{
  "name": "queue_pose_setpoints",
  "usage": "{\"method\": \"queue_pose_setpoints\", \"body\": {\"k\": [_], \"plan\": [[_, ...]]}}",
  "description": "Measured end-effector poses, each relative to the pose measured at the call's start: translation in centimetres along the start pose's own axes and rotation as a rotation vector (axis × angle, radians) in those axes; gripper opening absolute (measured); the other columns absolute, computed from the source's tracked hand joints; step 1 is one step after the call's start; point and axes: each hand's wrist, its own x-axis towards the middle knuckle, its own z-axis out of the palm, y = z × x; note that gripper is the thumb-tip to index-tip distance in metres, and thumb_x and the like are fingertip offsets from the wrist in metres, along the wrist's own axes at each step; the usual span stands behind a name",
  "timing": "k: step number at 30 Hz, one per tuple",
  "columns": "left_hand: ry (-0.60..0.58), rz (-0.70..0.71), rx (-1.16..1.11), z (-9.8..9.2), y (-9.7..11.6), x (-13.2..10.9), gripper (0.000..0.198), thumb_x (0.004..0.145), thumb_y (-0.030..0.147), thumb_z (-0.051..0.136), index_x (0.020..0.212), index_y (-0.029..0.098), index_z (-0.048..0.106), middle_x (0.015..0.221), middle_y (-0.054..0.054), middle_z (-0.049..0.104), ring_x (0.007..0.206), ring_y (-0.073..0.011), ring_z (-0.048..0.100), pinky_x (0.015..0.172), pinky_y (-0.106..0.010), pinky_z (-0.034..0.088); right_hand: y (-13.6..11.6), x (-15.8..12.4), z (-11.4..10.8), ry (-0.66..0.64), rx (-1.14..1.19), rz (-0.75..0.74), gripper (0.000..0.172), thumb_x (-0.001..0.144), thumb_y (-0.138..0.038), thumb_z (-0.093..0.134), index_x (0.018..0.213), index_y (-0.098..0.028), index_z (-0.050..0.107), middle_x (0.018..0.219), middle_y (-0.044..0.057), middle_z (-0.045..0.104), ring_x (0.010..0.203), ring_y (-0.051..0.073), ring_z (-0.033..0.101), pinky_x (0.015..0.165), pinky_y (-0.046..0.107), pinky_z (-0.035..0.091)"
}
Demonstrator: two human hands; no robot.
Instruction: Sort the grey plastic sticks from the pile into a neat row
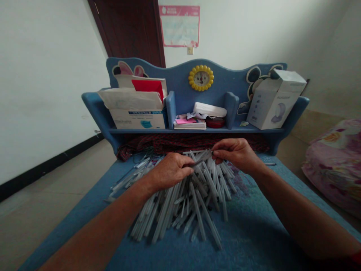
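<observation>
A big heap of grey-white plastic pen tubes (pixel 186 203) lies spread across the blue desk top (pixel 254 233). My left hand (pixel 169 171) is closed, its fingers pinching one end of a single pen tube (pixel 200 158) held just above the heap. My right hand (pixel 235 152) is closed on the other end of the same tube. Both hands hover over the far middle of the pile, knuckles up.
A blue shelf unit (pixel 197 130) with a yellow clock (pixel 201 78) stands at the desk's back. It holds a box of masks (pixel 138 116), small notebooks (pixel 189 123) and a white carton (pixel 272 103). A dark red cloth (pixel 180 143) lies under the shelf. A floral quilt (pixel 335 162) is on the right.
</observation>
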Motion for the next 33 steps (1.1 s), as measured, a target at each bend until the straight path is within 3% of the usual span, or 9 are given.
{"method": "queue_pose_setpoints", "body": {"k": [6,16,23,29,33], "plan": [[-0.007,0.004,0.004,-0.12,0.32,-0.13,0.023,0.078,0.018,0.048,0.084,0.014,0.071,0.073,0.0,0.066,0.073,-0.0147,0.06,0.066,-0.021,0.04,0.26,0.14,-0.27,-0.018,0.014,0.03,0.026,0.067,-0.035,0.073,0.079,-0.012,0.07,0.061,0.002,0.066,0.049,0.01,0.059,0.049,0.023,0.051],[0.024,0.048,0.148,0.08,-0.09,0.0,0.02,0.079,0.018,0.049,0.08,0.015,0.069,0.073,-0.001,0.065,0.07,-0.0141,0.058,0.066,-0.021,0.038,0.67,-0.03,-0.68,-0.096,-0.181,-0.002,0.018,0.076,-0.031,0.063,0.078,-0.014,0.067,0.061,0.001,0.064,0.049,0.009,0.057,0.048,0.021,0.048],[-0.024,0.104,0.076,-0.51,0.18,-0.32,0.02,0.08,0.02,0.047,0.079,0.015,0.066,0.069,0.001,0.062,0.067,-0.013,0.057,0.063,-0.02,0.037,0.45,-0.25,-0.47,-0.104,-0.227,-0.059,0.019,0.08,-0.033,0.059,0.079,-0.015,0.063,0.062,0.0,0.063,0.051,0.009,0.057,0.051,0.021,0.048],[0.011,0.133,0.174,-0.59,0.18,-0.35,0.022,0.081,0.019,0.046,0.085,0.015,0.067,0.075,-0.002,0.064,0.072,-0.0147,0.059,0.067,-0.022,0.039,0.44,-0.24,-0.33,-0.113,-0.211,-0.046,0.026,0.082,-0.039,0.056,0.077,-0.014,0.061,0.059,0.0,0.06,0.048,0.009,0.055,0.047,0.021,0.044],[0.048,0.148,0.264,-0.28,0.02,-0.18,0.022,0.082,0.018,0.046,0.087,0.015,0.067,0.08,-0.004,0.067,0.076,-0.0163,0.061,0.07,-0.023,0.04,0.43,-0.33,-0.13,-0.103,-0.288,-0.035,0.038,0.086,-0.046,0.05,0.064,-0.015,0.056,0.054,0.0,0.056,0.045,0.007,0.05,0.044,0.019,0.039]]}}
